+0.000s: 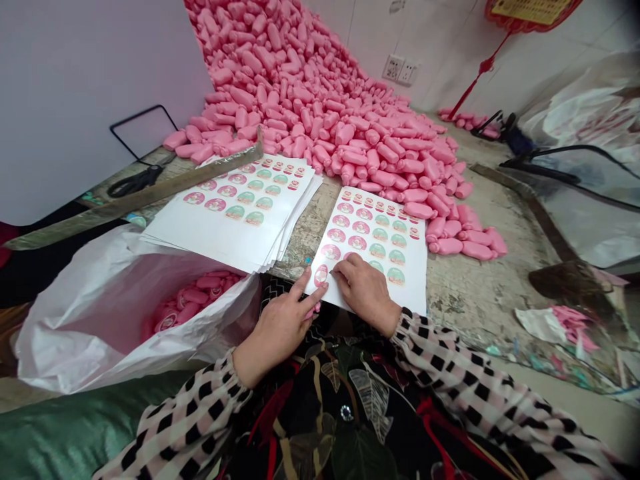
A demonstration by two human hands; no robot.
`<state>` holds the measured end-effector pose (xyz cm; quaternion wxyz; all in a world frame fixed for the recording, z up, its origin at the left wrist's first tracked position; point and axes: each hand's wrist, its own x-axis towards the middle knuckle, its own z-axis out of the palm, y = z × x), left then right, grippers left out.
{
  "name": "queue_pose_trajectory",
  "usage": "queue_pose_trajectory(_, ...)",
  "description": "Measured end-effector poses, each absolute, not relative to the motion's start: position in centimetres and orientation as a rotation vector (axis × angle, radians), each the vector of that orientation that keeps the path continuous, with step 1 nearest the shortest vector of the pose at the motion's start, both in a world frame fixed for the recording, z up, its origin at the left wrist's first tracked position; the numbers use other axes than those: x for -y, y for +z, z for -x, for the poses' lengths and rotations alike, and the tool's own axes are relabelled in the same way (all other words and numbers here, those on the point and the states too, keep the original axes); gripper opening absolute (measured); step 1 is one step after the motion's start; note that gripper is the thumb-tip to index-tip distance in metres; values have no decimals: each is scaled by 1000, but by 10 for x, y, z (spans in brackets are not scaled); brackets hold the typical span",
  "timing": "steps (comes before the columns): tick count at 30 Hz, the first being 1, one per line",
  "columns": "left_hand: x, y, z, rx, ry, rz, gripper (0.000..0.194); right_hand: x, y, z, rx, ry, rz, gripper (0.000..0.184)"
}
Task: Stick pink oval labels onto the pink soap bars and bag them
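Observation:
A white sheet of round pink and green stickers [345, 257] lies at the table's front edge. My left hand [283, 320] rests at its lower left corner, two fingers stretched onto the sheet. A small pink bottle [313, 311] shows only in part under that hand, apparently held by the curled fingers. My right hand [367, 290] is on the sheet with its fingertips pinched at the edge of a pink oval sticker [321, 275], which sits by the left fingers. Whether the sticker is lifted from the sheet I cannot tell.
A large heap of pink bottles [300, 100] fills the table's back. More sticker sheets [215, 233] lie on the left under a flat metal bar [135, 200], beside black scissors [135, 181]. A white sack [90, 320] with pink bottles stands at lower left. Scraps [555, 327] lie at right.

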<state>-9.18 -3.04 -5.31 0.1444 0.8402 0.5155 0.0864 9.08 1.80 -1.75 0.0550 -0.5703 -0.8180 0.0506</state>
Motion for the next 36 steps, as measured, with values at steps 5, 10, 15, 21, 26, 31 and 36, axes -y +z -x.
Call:
queue_pose_trajectory(5,35,-54,81,-1594,233,-2428,52,-16,-19,-91,2456,222,1713,24)
queue_pose_trajectory(10,38,-50,71,-1709,131,-2436,53,-11,-25,-89,2341,345,1713,22)
queue_pose_trajectory(15,39,-49,67,-1728,96,-2441,54,-12,-29,-84,2155,489,1775,17)
queue_pose_trajectory(21,40,-51,65,-1768,48,-2484,54,-23,-21,-78,2013,628,1952,22)
queue_pose_trajectory(26,39,-52,65,-1759,26,-2517,55,-38,-20,-81,1874,872,1945,22)
queue_pose_trajectory(31,39,-52,67,-1756,42,-2523,53,-48,-28,-86,1723,1116,1826,22)
queue_pose_trajectory(36,39,-51,67,-1740,69,-2487,51,-55,-20,-86,1484,1354,1740,28)
